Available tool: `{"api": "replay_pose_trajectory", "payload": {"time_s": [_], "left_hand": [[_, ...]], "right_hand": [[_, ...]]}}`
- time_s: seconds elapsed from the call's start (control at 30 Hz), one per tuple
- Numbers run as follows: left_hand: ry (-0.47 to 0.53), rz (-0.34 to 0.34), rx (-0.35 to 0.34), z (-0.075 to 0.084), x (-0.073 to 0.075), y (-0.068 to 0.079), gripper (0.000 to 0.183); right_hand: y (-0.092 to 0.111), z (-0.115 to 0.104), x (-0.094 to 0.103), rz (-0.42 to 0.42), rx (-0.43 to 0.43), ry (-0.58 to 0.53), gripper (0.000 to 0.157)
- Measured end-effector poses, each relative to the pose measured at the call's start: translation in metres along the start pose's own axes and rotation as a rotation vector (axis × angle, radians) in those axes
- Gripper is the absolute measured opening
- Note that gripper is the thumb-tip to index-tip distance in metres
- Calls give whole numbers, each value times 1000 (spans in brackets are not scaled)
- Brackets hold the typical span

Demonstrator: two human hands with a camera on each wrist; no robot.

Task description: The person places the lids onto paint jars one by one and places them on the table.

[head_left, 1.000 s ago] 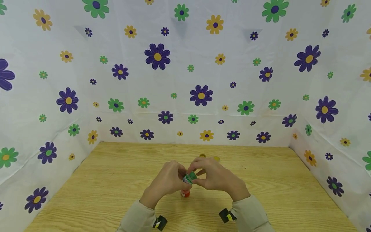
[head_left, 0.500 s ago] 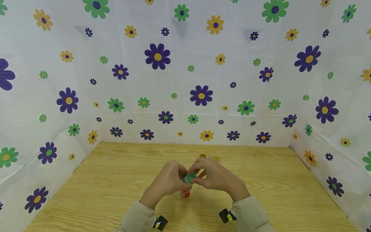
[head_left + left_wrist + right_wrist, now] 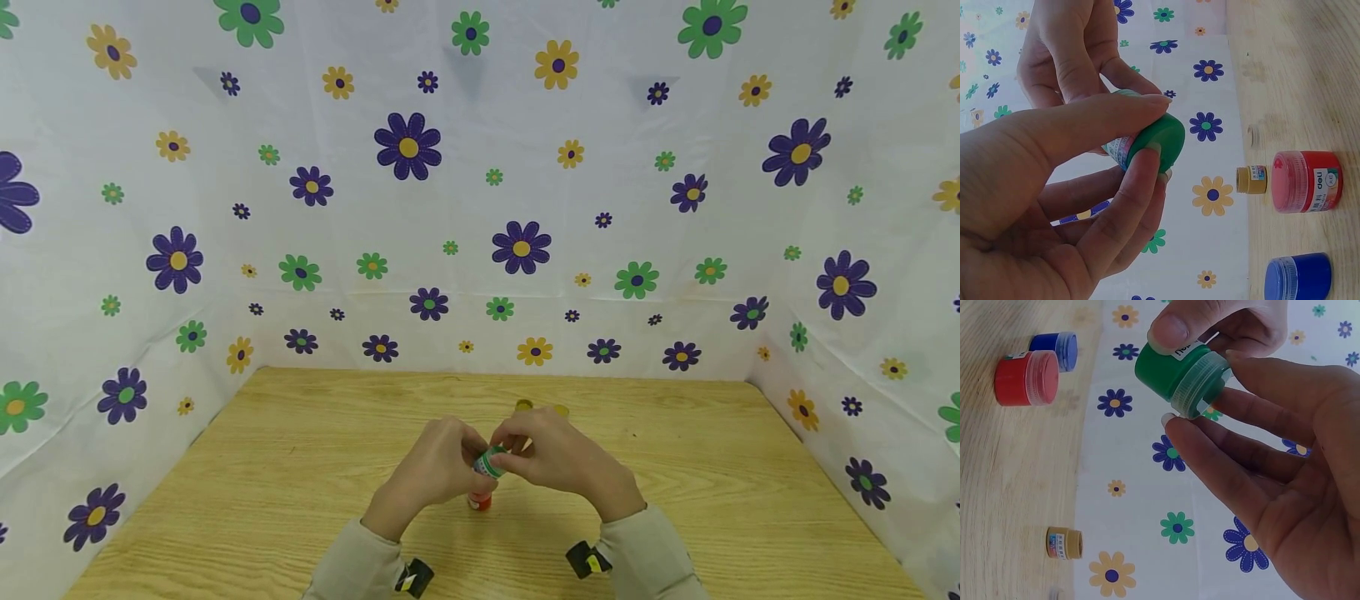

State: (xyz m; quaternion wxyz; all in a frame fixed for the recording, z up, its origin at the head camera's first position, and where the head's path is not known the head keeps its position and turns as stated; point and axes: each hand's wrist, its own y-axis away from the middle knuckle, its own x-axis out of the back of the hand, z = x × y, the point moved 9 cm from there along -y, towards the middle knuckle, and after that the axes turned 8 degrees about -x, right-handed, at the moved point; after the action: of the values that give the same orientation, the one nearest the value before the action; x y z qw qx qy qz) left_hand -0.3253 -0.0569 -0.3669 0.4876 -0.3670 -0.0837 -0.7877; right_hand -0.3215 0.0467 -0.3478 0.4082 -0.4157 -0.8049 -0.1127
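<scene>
Between fingers [image 3: 1213, 461], a green jar [image 3: 1175, 378] (tilted).

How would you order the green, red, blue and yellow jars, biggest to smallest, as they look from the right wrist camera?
1. Green jar
2. Red jar
3. Blue jar, partly hidden by the red one
4. Yellow jar

The green jar looks nearest the camera, so its true rank is unsure.

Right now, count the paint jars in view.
4: the green jar, held up in the left hand; the red jar and blue jar, upright on the table; the yellow jar, farther back. The hands could hide more.
</scene>
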Motion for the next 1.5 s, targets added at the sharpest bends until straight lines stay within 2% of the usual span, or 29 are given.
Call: {"api": "replay_pose_trajectory", "payload": {"time_s": [0.1,0.33,0.6,0.87,1.13,1.5], "left_hand": [[-2,-2,-4,0,0,0,15],[-3,-9,1,0,0,0,18],[-13,-10,-5,0,0,0,20],[3,-5,-9,-1,1,0,18],[6,0,-11,0,1,0,15],[19,-4,-21,1,0,0,17]], "right_hand": [[0,0,0,1,0,6,14],[4,1,5,31,-9,38,28],[6,-8,10,78,72,36,20],[5,-10,3,31,96,58,20],[5,-14,1,14,143,23,15],[4,-9,0,5,92,-21,11]]}}
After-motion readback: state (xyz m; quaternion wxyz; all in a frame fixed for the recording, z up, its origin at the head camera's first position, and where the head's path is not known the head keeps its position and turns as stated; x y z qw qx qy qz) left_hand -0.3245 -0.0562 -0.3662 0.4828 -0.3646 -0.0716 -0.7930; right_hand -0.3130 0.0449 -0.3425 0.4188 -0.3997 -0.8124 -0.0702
